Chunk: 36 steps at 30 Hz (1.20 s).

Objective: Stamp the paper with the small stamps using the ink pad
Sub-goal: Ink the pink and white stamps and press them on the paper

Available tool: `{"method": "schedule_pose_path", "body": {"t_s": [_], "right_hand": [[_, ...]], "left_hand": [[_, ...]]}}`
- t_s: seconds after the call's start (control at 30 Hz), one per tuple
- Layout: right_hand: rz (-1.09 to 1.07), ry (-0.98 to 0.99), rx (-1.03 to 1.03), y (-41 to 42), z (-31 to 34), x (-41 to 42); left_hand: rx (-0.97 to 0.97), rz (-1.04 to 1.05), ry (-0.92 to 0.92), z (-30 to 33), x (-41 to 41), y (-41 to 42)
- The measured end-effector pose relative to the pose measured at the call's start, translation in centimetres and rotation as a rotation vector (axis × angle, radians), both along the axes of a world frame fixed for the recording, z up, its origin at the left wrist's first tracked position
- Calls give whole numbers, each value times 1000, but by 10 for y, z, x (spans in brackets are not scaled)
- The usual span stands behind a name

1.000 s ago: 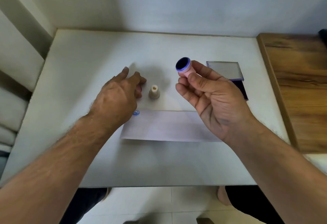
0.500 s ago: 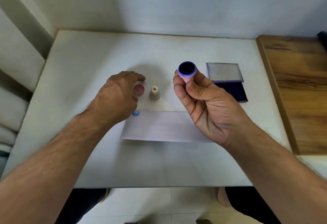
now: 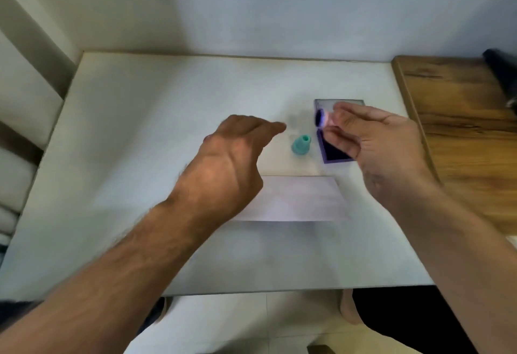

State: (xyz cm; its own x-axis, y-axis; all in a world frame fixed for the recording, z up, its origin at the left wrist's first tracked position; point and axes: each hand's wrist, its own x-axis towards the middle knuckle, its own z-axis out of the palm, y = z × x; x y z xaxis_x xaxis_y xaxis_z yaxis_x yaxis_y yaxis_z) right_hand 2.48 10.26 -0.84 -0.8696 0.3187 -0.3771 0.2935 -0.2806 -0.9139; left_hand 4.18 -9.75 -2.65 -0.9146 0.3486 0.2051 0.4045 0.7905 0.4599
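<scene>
My right hand point(image 3: 372, 146) pinches a small pink stamp point(image 3: 324, 121) with a dark inked face, over the open ink pad point(image 3: 334, 158); the pad's lid point(image 3: 340, 103) stands tilted up behind it. A small teal stamp point(image 3: 301, 145) stands upright on the table, left of the pad. My left hand point(image 3: 223, 169) hovers palm down left of the teal stamp, fingers loosely extended, and covers the left end of the white paper strip point(image 3: 296, 199). Whether the left hand holds anything cannot be told. The frame is blurred.
The white table point(image 3: 140, 130) is set against a wall at the back. A wooden surface point(image 3: 461, 118) adjoins it on the right, with a dark object point(image 3: 500, 65) at its far edge. My knees show below the table's front edge.
The view has shifted, so everything sits further right. My right hand has carried the pink stamp over the ink pad. My left hand has moved over the paper's left end, hiding the blue print.
</scene>
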Motion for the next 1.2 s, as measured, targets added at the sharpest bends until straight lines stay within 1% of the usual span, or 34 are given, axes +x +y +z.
{"method": "schedule_pose_path", "body": {"t_s": [0.03, 0.13, 0.17, 0.2, 0.37, 0.5, 0.63, 0.77, 0.87, 0.97, 1.1, 1.2], "right_hand": [[6, 1, 178, 9, -1, -1], [100, -36, 842, 28, -6, -3], [117, -53, 971, 31, -7, -3], [128, -65, 1027, 32, -8, -3], [199, -78, 1117, 26, -12, -1], [217, -74, 1076, 22, -8, 0], [301, -150, 1123, 18, -6, 0], [420, -271, 1115, 16, -1, -8], [464, -266, 1169, 15, 3, -8], [460, -258, 1171, 15, 4, -7], [380, -284, 1104, 21, -2, -10], [376, -300, 1064, 22, -4, -11]], "left_hand": [[-15, -2, -21, -1, 0, -1], [-17, -4, -56, -4, 0, -2], [-13, -8, -62, -4, 0, -3], [-11, -12, -68, -4, 0, -3], [-5, -45, -54, -3, 2, -6], [23, -37, -16, -1, 1, -7], [36, -12, -15, -1, -2, -9], [50, 10, -5, 1, -4, -10], [52, 11, 5, 2, -5, -11], [56, 9, 21, 4, -6, -11], [62, 5, 22, 1, -8, -8], [65, 7, 34, 1, -9, -10]]}}
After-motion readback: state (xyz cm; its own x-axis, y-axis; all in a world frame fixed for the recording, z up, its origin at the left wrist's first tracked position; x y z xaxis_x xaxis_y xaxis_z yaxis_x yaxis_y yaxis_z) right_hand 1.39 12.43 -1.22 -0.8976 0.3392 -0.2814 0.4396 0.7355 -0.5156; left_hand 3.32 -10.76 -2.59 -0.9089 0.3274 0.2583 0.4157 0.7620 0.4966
